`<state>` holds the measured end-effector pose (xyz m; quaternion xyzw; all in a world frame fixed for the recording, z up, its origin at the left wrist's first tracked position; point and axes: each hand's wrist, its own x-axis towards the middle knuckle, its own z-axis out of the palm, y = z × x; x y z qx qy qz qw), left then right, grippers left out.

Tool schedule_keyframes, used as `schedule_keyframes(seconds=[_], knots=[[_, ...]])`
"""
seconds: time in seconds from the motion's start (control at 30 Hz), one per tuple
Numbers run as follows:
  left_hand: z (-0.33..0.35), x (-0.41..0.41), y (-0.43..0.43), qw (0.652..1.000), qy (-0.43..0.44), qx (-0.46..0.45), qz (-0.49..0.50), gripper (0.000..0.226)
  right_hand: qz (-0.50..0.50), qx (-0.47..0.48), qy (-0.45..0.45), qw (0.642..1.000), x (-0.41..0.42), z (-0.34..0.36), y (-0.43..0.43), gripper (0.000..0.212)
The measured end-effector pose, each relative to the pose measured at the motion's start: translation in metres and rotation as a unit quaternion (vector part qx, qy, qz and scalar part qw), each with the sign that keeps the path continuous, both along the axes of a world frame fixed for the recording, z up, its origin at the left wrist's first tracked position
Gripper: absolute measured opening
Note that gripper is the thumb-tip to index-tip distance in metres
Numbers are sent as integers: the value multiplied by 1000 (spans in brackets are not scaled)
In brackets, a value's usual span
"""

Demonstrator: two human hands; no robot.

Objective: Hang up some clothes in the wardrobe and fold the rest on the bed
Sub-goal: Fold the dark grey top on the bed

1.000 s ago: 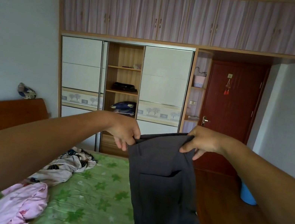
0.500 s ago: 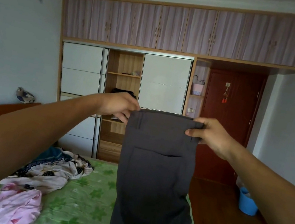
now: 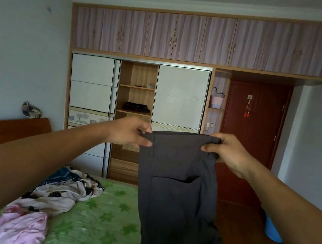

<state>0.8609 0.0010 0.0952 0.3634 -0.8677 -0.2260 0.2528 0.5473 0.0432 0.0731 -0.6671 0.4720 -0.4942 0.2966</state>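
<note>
I hold a pair of dark grey trousers (image 3: 178, 200) up at arm's length over the bed (image 3: 94, 228). My left hand (image 3: 128, 131) pinches the left end of the waistband and my right hand (image 3: 228, 151) pinches the right end. The legs hang straight down past the frame's bottom edge, with a pocket facing me. Straight ahead stands the wardrobe (image 3: 179, 97), its middle section open on wooden shelves. A patterned white garment (image 3: 63, 193) and a pink garment (image 3: 23, 228) lie crumpled on the green sheet at the left.
A folded dark item (image 3: 136, 107) sits on a wardrobe shelf. A red-brown door (image 3: 249, 141) stands right of the wardrobe. A blue bin (image 3: 273, 232) is on the wooden floor by the right wall. The wooden headboard (image 3: 4, 128) runs along the left.
The waistband is stretched wider between my hands than a second ago. My head has tilted up, so the wardrobe sits lower in view.
</note>
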Motion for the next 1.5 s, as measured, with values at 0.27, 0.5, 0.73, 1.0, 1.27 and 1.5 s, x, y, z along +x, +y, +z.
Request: schedule_keyframes(seconds=[0.27,0.5,0.73,1.0,1.27,1.5], knots=[[3,-2,3,991,87,-98,-10,9,22,-18,-43,999,-6,18,3,57],[11,-8,-1,955,150,-237,95,26,7,-44,-175,984,10,14,2,25],[33,-18,5,909,3,-364,204,55,29,-45,-197,979,38,11,-2,22],[54,-67,-7,963,-152,-221,14,36,71,-60,-198,976,44,10,-6,30],[74,-71,-9,972,-77,-221,-15,24,15,175,193,965,-40,-95,-24,29],[84,-61,-12,973,-51,-225,13,35,-70,244,175,951,-57,-114,-8,40]])
